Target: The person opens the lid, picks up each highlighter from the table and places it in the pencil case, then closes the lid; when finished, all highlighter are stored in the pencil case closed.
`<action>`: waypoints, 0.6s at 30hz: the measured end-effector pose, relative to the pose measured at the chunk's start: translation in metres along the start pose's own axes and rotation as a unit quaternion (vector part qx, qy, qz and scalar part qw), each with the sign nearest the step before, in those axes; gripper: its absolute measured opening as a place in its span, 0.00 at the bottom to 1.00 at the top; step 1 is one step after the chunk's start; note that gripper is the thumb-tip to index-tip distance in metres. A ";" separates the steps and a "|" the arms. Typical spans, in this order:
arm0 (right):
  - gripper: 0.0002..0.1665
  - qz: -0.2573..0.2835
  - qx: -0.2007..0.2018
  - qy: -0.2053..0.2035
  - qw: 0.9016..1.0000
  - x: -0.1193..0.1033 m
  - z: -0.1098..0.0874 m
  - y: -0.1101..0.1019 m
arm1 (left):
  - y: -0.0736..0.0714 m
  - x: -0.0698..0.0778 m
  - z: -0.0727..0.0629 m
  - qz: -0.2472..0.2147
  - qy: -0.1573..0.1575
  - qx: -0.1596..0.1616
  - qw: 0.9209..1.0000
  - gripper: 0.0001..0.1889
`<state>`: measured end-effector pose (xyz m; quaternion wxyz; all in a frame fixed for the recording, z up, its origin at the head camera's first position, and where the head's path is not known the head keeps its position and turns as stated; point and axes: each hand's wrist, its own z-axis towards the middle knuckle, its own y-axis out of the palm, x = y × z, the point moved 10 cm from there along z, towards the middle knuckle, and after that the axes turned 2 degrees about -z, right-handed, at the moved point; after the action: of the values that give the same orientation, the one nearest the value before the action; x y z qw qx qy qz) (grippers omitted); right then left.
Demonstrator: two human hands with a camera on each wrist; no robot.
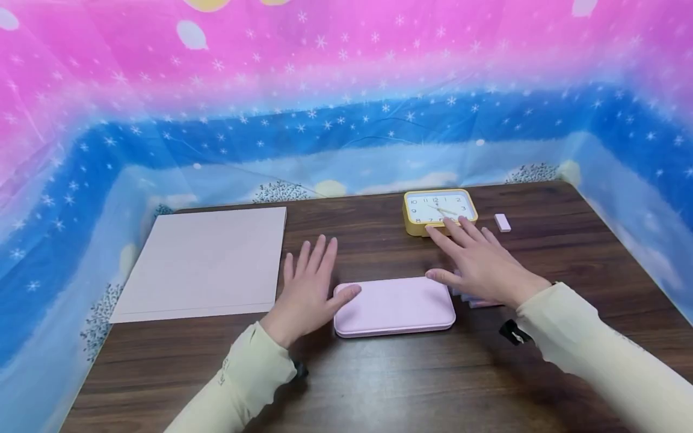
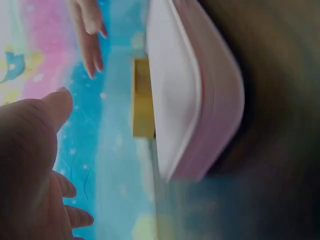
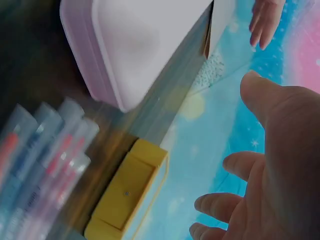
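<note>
A pale pink pencil case (image 1: 395, 305), closed, lies flat on the table between the two hands. My left hand (image 1: 307, 294) hovers at its left end with fingers spread and the thumb over the case's corner. Over the right end is my right hand (image 1: 482, 261), fingers stretched toward a yellow clock (image 1: 441, 210). Both hands hold nothing; the wrist views show them raised above the table. Several clear-capped pens (image 3: 50, 165) lie beside the case, mostly hidden under the right hand in the head view.
On the left of the dark wooden table (image 1: 373, 385) lies a large pale sheet or board (image 1: 206, 261). A small white and pink eraser (image 1: 502, 222) sits right of the clock. A patterned pink and blue cloth (image 1: 346, 108) surrounds the table's back and sides.
</note>
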<state>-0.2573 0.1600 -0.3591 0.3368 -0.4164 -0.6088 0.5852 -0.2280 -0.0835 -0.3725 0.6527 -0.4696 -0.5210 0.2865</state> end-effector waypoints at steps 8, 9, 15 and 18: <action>0.54 0.020 0.020 -0.046 0.999 -0.011 -0.016 0.017 | 0.019 0.003 -0.018 -0.068 0.019 -0.002 0.997 0.57; 0.55 0.019 0.023 -0.051 0.998 -0.012 -0.017 0.019 | 0.022 0.001 -0.020 -0.072 0.012 -0.005 0.997 0.58; 0.59 0.022 0.040 -0.084 0.995 -0.015 -0.026 0.031 | 0.043 -0.023 -0.025 -0.118 -0.049 -0.030 0.991 0.62; 0.60 0.039 0.049 -0.101 0.993 -0.014 -0.029 0.038 | 0.052 -0.032 -0.026 -0.142 -0.064 -0.041 0.987 0.62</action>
<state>-0.2215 0.1589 -0.3929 0.2710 -0.3612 -0.5935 0.6662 -0.2069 -0.0986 -0.4330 0.6318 -0.3981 -0.6347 0.1988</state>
